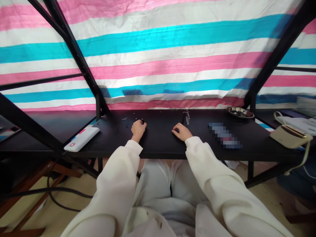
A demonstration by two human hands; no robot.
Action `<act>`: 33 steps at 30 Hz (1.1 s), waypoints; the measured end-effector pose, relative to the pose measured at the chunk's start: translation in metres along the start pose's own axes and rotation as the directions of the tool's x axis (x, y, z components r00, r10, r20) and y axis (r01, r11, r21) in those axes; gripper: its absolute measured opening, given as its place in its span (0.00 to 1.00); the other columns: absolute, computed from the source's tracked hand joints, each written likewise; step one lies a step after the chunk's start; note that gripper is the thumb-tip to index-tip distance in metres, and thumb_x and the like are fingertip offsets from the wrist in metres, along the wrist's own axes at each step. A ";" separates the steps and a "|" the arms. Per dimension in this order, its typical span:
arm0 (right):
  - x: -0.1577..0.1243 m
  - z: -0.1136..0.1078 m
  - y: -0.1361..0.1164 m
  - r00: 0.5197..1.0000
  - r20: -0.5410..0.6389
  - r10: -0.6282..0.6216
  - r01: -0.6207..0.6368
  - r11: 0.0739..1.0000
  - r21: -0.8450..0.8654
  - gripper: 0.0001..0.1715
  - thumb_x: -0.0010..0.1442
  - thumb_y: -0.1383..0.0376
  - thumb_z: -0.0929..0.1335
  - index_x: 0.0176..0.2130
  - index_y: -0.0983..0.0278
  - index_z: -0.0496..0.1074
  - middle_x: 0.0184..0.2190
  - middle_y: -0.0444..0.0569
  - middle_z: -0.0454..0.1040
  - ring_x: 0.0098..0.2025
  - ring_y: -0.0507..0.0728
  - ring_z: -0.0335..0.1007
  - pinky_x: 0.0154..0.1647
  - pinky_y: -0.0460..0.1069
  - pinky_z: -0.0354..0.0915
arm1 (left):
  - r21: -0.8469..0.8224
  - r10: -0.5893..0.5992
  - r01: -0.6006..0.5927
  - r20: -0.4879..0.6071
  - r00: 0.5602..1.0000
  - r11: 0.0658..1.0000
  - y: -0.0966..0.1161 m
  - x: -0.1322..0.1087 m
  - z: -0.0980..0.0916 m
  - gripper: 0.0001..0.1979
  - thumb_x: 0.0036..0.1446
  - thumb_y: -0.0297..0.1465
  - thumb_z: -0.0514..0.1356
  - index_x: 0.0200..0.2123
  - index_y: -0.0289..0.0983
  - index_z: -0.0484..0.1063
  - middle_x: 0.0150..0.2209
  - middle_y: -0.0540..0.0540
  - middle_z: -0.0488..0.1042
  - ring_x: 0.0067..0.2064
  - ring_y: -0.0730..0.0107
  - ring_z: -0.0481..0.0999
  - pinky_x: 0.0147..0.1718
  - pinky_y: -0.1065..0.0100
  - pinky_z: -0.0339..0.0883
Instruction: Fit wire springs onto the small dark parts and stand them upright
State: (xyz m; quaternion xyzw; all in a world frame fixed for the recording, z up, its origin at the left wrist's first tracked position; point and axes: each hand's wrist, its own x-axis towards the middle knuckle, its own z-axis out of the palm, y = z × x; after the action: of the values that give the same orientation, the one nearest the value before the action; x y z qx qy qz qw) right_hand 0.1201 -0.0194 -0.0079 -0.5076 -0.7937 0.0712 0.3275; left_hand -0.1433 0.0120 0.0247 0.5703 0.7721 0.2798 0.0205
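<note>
My left hand (138,128) is closed in a fist on the black tabletop (158,138). A small dark bit shows at its fingertips, too small to name. My right hand (182,131) lies on the table to the right, its fingers loosely bent and the thumb apart from them, with nothing visible in it. Just beyond the right hand is a short row of small clear bead-like pieces (188,118), beside a thin dark strip. Small white scraps (124,118) and dark curled bits (127,125) lie near my left hand.
A white power bank-like box (82,139) lies at the left. To the right are a blurred blue item (224,135), a shiny metal dish (240,112) and a beige bag (291,135). Black metal posts (79,62) flank the table, with striped sheeting (172,39) behind.
</note>
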 end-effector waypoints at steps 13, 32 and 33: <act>0.000 0.000 -0.001 1.000 0.024 0.008 -0.008 1.000 0.007 0.09 0.55 0.60 0.64 0.30 0.62 0.70 0.33 0.45 0.66 0.29 0.50 0.62 0.32 0.46 0.58 | 0.045 -0.053 0.054 -0.013 0.998 0.998 -0.008 0.002 0.003 0.14 0.50 0.38 0.55 0.34 0.37 0.73 0.35 0.38 0.75 0.39 0.54 0.74 0.35 0.63 0.64; 0.000 0.000 -0.001 1.000 0.015 0.017 -0.017 1.000 0.026 0.09 0.55 0.60 0.64 0.29 0.62 0.70 0.32 0.45 0.66 0.28 0.50 0.62 0.32 0.46 0.59 | 0.099 -0.060 0.059 0.005 0.998 0.993 -0.007 0.001 0.004 0.14 0.51 0.37 0.54 0.35 0.35 0.74 0.37 0.36 0.74 0.41 0.51 0.74 0.36 0.60 0.65; 0.000 0.000 -0.001 1.000 0.015 0.014 -0.015 1.000 0.027 0.09 0.55 0.60 0.64 0.29 0.62 0.70 0.32 0.45 0.66 0.28 0.50 0.62 0.32 0.46 0.59 | 0.104 -0.058 0.057 0.007 0.998 0.993 -0.007 0.001 0.003 0.14 0.51 0.37 0.54 0.35 0.35 0.74 0.37 0.36 0.74 0.41 0.51 0.74 0.36 0.60 0.65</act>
State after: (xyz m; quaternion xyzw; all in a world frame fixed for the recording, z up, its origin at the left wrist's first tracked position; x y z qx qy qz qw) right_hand 0.1195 -0.0200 -0.0072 -0.5083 -0.7913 0.0882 0.3282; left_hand -0.1488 0.0130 0.0188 0.5493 0.8016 0.2360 0.0029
